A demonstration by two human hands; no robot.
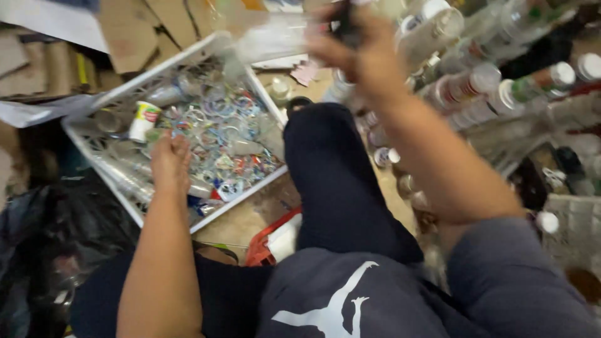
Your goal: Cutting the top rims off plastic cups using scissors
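Hands are well apart: the left hand (169,159) lies low inside the white crate (206,47), fingers curled on plastic scraps (228,134), just beside a small white cup (143,120). The right hand (360,50) is raised and blurred, clenched around a dark thing (346,25) I cannot identify. Between them rises a dark-trousered knee (328,163), and clear bottles (476,87) are piled at right.

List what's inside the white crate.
The white crate holds loose plastic cap rings, label scraps and a few clear bottles. The left hand reaches in and covers what lies beneath it; lower layers are hidden.
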